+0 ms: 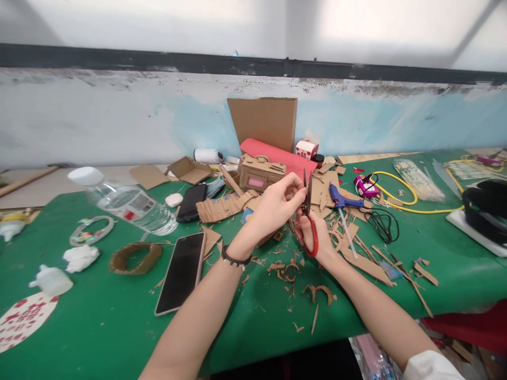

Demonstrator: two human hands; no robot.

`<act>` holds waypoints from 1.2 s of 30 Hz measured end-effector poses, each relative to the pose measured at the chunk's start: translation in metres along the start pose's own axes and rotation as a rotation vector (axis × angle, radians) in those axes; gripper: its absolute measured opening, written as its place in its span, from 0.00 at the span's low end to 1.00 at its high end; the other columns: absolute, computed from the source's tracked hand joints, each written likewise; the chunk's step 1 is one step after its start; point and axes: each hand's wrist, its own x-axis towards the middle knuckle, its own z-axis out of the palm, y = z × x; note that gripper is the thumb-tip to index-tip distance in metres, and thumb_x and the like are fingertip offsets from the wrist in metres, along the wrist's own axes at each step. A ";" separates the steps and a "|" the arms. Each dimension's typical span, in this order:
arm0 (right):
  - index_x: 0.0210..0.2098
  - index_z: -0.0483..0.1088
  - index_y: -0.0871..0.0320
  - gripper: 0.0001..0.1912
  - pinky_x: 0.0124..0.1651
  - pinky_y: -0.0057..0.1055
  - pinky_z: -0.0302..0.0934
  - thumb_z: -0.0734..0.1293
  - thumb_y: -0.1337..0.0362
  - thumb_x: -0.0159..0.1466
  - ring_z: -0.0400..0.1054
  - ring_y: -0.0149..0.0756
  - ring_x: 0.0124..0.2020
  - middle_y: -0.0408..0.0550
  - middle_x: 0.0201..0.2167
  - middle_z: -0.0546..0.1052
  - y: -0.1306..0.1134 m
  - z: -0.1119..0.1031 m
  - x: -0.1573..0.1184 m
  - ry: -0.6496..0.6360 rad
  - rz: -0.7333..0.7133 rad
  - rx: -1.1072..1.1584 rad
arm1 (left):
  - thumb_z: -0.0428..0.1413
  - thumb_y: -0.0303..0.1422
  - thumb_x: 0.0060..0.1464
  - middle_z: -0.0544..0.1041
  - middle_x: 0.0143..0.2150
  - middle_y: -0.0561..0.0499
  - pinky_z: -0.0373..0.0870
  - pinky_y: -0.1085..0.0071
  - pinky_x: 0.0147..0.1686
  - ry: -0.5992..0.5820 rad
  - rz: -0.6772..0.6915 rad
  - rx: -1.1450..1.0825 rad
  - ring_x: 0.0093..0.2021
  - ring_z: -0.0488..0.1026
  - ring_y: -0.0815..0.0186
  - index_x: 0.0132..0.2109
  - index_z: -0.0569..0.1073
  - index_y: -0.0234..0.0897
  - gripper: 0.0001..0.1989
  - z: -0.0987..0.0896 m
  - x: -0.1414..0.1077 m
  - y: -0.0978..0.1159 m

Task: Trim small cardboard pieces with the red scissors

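My right hand point(317, 235) is closed round the red handles of a pair of scissors point(313, 240). Their dark blades point up and away from me, slightly apart at the tips. My left hand point(282, 199) is pinched right beside the blades; whatever its fingertips hold is too small or hidden to name. Below both hands, cardboard scraps point(291, 272) and curled offcuts are scattered over the green tabletop point(253, 338). Just beyond the hands stands a camera-shaped cardboard model point(263, 171) with a pink window.
A blue glue gun point(344, 199) with a black cord lies to the right, near a yellow cable point(415, 192). Left are a phone point(181, 274), a cardboard ring point(135, 258) and a tilted water bottle point(127, 203). A cardboard sheet point(265, 121) leans on the wall.
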 end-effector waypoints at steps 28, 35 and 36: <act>0.39 0.67 0.53 0.26 0.27 0.29 0.60 0.60 0.36 0.73 0.68 0.36 0.23 0.44 0.23 0.74 0.000 -0.007 0.000 -0.014 -0.055 -0.109 | 0.54 0.40 0.69 0.75 0.30 0.54 0.67 0.71 0.30 -0.098 0.016 0.147 0.28 0.72 0.68 0.40 0.71 0.38 0.11 -0.019 -0.004 0.006; 0.40 0.69 0.54 0.26 0.26 0.30 0.58 0.59 0.37 0.74 0.64 0.35 0.21 0.42 0.21 0.71 0.004 -0.005 0.001 0.014 -0.060 -0.156 | 0.54 0.42 0.70 0.76 0.29 0.53 0.69 0.70 0.31 -0.123 -0.001 0.118 0.29 0.74 0.66 0.41 0.72 0.38 0.12 -0.023 -0.003 0.004; 0.40 0.69 0.54 0.26 0.26 0.30 0.58 0.59 0.37 0.74 0.64 0.35 0.20 0.41 0.20 0.70 0.004 -0.005 0.001 0.025 -0.058 -0.156 | 0.54 0.42 0.70 0.77 0.31 0.52 0.70 0.70 0.32 -0.116 -0.006 0.102 0.30 0.74 0.66 0.42 0.71 0.38 0.12 -0.021 -0.002 0.002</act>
